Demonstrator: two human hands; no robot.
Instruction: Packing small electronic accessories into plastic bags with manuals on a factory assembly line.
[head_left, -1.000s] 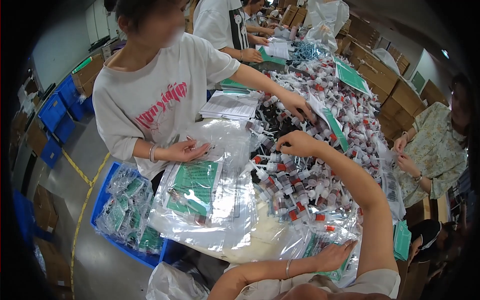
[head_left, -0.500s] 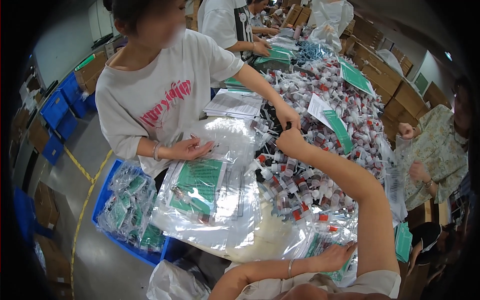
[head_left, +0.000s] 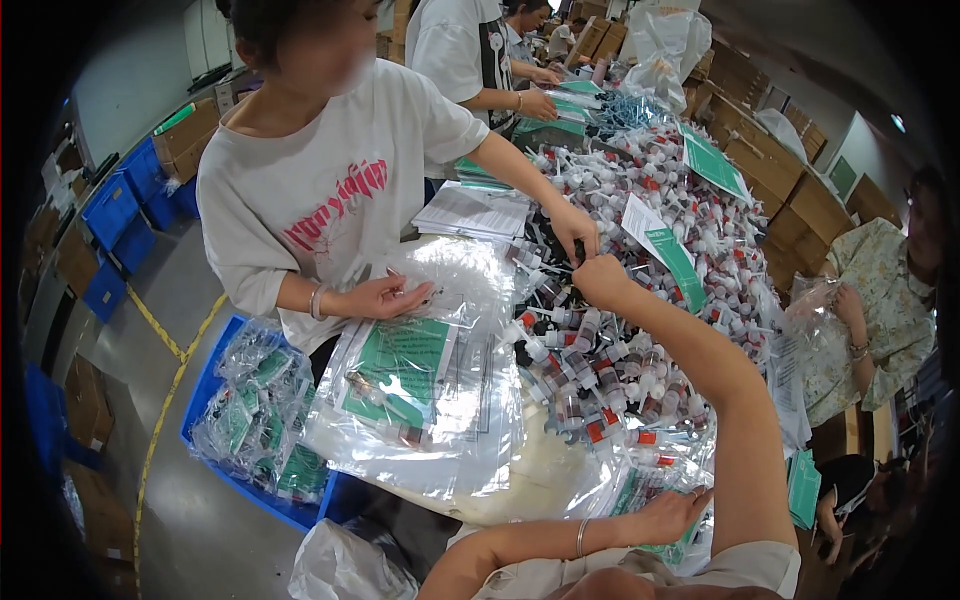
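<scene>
My right hand [head_left: 607,283] reaches far over the table into a heap of small bottles [head_left: 640,370] with clear bodies and white or red caps. Its fingers are bent together beside some small black pieces; what they hold is hidden. A co-worker's hand [head_left: 573,228] almost touches it, with something black at the fingertips. Low in the view, my left hand [head_left: 672,516], a bangle on its wrist, has curled fingers over a clear plastic bag [head_left: 640,485] with a green sheet inside. My right forearm partly covers that hand, so its contents cannot be made out.
Clear bags [head_left: 480,400] with a green leaflet [head_left: 395,370] and a wrench lie left of the heap. A blue crate [head_left: 215,400] of filled bags stands on the floor. White papers [head_left: 470,210] are stacked behind. Co-workers stand left, behind and right.
My right hand has shifted slightly to the right among the pieces, and the co-worker's hand beside it has moved a little. The person at right now handles a clear bag. My left hand stays put.
</scene>
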